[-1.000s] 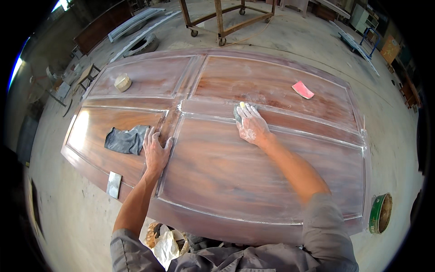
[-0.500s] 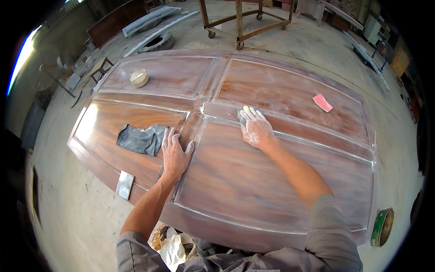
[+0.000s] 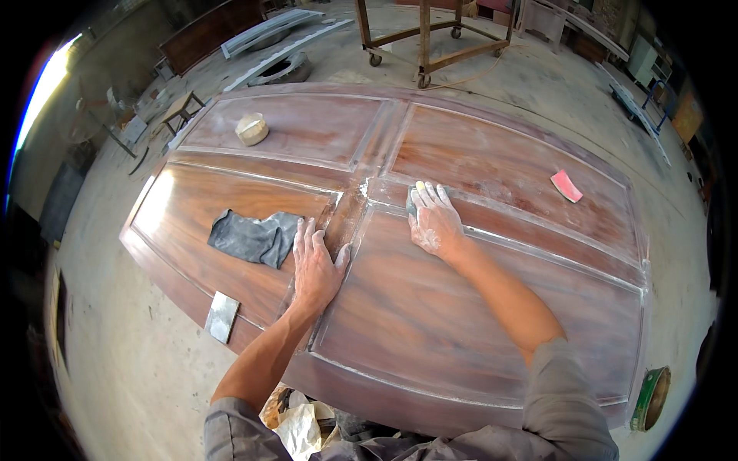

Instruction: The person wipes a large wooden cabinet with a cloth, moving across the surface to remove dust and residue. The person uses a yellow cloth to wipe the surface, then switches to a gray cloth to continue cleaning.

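Observation:
A large reddish-brown wooden door with framed panels lies flat before me, white dust along its mouldings. My right hand, whitened with dust, presses a dark grey sanding sheet onto the middle rail, close to where the rails cross. Most of that sheet is hidden under the fingers. My left hand rests flat on the upright rail, fingers stretched and holding nothing. Beside its fingertips a crumpled dark grey cloth lies on the left panel.
On the door are a pink abrasive piece, a round cream-coloured object and a grey rectangular plate at the near left edge. A green-sided tin stands at right; a wheeled wooden frame stands beyond.
My right hand has slid a little leftward along the rail with the sanding sheet, toward the crossing. The left hand keeps its place on the door. The whole view has shifted slightly.

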`<state>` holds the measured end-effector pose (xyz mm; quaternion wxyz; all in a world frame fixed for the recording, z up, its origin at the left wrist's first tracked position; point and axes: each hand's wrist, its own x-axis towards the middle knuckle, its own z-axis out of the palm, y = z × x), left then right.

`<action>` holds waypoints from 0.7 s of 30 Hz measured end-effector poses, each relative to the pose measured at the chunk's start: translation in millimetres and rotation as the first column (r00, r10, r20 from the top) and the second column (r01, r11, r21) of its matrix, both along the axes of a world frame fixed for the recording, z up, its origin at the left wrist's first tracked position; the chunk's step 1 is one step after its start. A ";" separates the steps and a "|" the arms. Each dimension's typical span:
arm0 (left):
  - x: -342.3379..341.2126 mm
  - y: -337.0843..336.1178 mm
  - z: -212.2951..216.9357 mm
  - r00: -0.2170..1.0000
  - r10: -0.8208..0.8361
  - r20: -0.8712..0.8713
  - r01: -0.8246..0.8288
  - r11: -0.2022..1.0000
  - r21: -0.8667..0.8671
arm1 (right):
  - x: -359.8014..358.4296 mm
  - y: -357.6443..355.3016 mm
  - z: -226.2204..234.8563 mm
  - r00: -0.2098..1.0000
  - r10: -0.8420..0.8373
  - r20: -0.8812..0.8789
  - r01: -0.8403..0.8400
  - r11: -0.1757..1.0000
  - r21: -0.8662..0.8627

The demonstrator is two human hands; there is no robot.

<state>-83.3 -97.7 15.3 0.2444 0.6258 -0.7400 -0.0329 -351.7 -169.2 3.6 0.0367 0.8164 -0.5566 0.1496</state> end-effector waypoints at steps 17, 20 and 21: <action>-4.4 -2.9 -0.6 0.999 -0.031 0.021 0.031 0.999 -0.008 | 34.7 -35.7 -0.6 0.998 0.058 0.012 -0.058 0.998 0.039; 0.7 -0.7 -1.2 0.999 -0.019 0.027 0.019 1.000 -0.009 | 25.6 -5.7 -7.2 1.000 -0.019 -0.021 0.020 0.999 0.027; 1.5 -1.0 -1.2 1.000 -0.017 0.024 0.017 1.000 -0.009 | 26.3 -2.8 -6.7 0.999 -0.042 -0.035 0.043 0.999 0.019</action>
